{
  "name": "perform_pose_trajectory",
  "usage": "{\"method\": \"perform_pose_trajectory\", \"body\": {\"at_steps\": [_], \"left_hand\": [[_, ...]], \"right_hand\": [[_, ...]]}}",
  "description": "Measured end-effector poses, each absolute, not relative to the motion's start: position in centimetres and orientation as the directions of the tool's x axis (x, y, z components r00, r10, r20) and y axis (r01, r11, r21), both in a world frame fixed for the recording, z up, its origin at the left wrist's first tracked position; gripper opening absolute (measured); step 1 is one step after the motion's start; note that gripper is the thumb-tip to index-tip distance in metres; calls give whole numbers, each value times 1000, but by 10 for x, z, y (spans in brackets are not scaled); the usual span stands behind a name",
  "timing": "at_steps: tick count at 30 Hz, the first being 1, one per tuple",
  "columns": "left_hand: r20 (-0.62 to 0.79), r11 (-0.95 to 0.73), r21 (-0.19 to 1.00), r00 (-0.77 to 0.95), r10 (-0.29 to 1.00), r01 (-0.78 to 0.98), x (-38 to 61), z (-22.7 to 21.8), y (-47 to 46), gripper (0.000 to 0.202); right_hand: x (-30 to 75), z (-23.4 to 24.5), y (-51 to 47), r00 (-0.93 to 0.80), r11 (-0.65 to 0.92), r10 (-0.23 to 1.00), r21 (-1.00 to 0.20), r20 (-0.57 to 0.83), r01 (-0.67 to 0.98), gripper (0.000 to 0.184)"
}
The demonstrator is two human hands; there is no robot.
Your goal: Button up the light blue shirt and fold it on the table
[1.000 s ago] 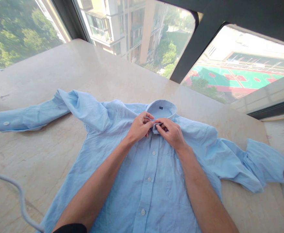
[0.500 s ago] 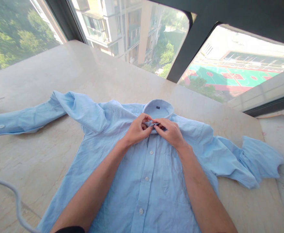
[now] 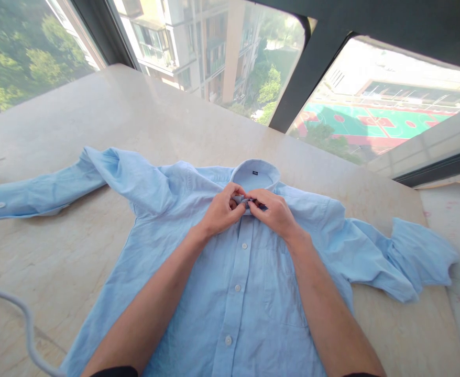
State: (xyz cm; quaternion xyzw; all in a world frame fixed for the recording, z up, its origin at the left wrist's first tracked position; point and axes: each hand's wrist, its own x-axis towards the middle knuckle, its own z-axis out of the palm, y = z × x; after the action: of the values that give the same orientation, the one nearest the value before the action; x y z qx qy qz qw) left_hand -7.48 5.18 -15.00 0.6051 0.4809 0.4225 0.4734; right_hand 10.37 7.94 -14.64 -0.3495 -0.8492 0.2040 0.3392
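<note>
A light blue button-up shirt (image 3: 175,272) lies front side up, its sleeves spread to both sides. Just below the collar (image 3: 267,170), my left hand (image 3: 226,208) pinches the shirt's front edge between thumb and fingers. My right hand (image 3: 272,210) grips the same bit of cloth from the other side, fingertips almost touching the left ones. Whether a button sits between the fingertips is hidden. Down the front placket run white buttons, the uppermost visible one (image 3: 244,246) below my hands. A chest pocket (image 3: 283,285) lies beside my right forearm.
The shirt rests on a pale marble-like ledge (image 3: 76,110) below dark-framed windows (image 3: 288,78). A white cable (image 3: 28,324) curves across the lower left. Floral-patterned cloth (image 3: 453,230) lies along the right edge.
My hands stay at the collar with the cloth pinched; only the fingertips and the fold between them shift slightly. The whole view has moved a little.
</note>
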Motion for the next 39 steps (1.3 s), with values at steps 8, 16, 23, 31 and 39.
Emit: {"method": "perform_pose_trajectory", "body": {"at_steps": [8,16,23,31,39], "left_hand": [[94,-124,965,136,986,231,-72,-150,50,26],[124,-175,932,175,977,316,-74,-150,50,30],[154,-218,894,190,970,392,-74,-152,49,30],[257,-323,744,195,946,586,-71,-150,47,21],[284,-306,752,132,950,584,-72,-153,47,9]], "right_hand": [[106,-143,80,-570,697,709,-535,414,478,23],[104,-140,84,-588,710,700,-486,405,510,21],[103,-140,84,-546,638,761,-553,349,535,18],[101,-146,81,-430,525,838,-709,335,471,18],[103,-146,81,-399,355,898,-842,185,407,16]]}}
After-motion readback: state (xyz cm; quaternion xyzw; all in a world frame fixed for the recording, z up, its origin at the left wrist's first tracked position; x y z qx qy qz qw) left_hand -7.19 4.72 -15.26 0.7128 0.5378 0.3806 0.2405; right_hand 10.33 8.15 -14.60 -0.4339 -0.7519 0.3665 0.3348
